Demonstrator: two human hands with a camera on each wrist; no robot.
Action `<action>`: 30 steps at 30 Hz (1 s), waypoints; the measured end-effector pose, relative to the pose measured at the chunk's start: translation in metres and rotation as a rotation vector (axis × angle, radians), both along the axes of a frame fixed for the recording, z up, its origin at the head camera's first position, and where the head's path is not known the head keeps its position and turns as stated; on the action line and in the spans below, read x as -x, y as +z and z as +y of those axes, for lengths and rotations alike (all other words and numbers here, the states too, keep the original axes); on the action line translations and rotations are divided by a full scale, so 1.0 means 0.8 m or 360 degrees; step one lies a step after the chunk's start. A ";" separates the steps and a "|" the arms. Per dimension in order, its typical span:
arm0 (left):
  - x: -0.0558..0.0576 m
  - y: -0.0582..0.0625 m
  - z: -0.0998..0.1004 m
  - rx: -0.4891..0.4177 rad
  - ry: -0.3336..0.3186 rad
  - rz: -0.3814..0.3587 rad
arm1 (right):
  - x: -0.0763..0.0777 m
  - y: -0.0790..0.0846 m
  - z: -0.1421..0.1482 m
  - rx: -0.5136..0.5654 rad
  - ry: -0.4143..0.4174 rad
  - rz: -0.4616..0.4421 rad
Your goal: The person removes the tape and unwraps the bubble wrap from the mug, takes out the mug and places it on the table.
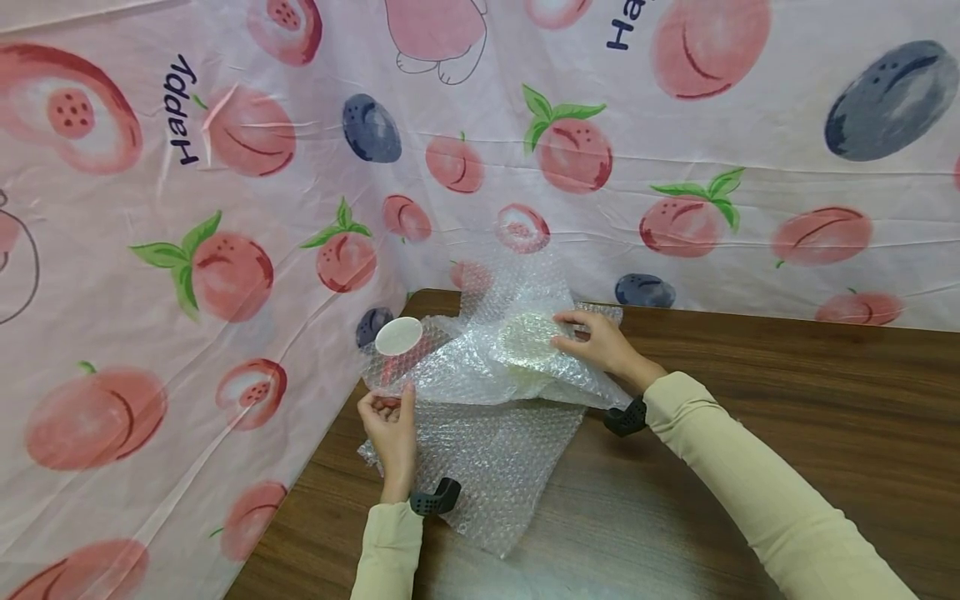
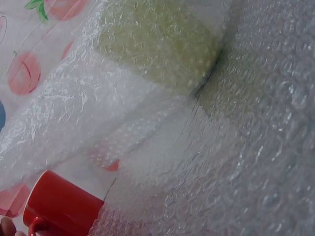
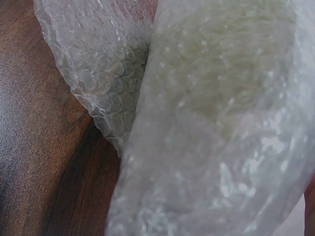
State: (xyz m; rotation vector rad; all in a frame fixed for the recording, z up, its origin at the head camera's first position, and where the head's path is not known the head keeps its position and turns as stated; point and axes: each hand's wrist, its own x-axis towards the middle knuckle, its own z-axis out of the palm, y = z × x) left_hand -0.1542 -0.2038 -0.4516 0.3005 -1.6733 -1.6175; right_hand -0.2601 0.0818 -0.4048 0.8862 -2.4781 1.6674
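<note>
A sheet of bubble wrap (image 1: 480,467) lies on the table, its upper part folded over a pale yellow-green rounded object (image 1: 528,337), blurred by the plastic. My right hand (image 1: 596,337) grips the wrapped object from its right side, thumb and fingers apart on the bubble wrap. At the left, a red mug (image 2: 64,204) with a white inside stands partly behind a flap of wrap. Just in front of the mug, my left hand (image 1: 392,429) has curled fingers and appears to pinch the wrap's near edge. In the left wrist view only its fingertips (image 2: 7,227) show, near the mug's handle.
The dark wooden table (image 1: 750,400) stretches to the right. A fruit-printed cloth (image 1: 465,217) hangs along the back and left edges, close to the mug. Black straps (image 1: 437,497) sit on both wrists.
</note>
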 end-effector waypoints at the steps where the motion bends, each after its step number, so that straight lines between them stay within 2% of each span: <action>1: -0.001 0.000 0.000 0.0015 0.0014 0.0010 | 0.004 -0.005 0.000 0.0005 -0.0004 -0.0009; 5: -0.003 0.000 0.000 0.0113 0.0108 0.0015 | 0.007 -0.010 0.002 0.0006 -0.0004 0.0004; 9: -0.006 0.007 0.004 0.0274 0.0227 0.0011 | 0.006 -0.009 0.002 0.0006 -0.0005 0.0017; 14: -0.006 0.014 0.012 0.0459 0.0382 0.0083 | 0.004 -0.009 0.001 -0.0030 -0.0011 0.0046; 18: -0.006 0.021 0.021 0.0613 0.0454 0.0181 | 0.003 -0.010 0.000 -0.0035 -0.0007 0.0061; 20: -0.004 0.025 0.027 0.0691 0.0430 0.0245 | 0.004 -0.010 0.000 -0.0021 -0.0005 0.0051; 24: 0.004 0.030 0.045 0.0880 0.0296 0.0319 | 0.004 -0.009 0.001 0.0007 -0.0008 0.0024; 30: 0.022 0.030 0.076 0.1125 0.0039 0.0283 | -0.001 -0.004 0.000 0.0016 0.0000 0.0015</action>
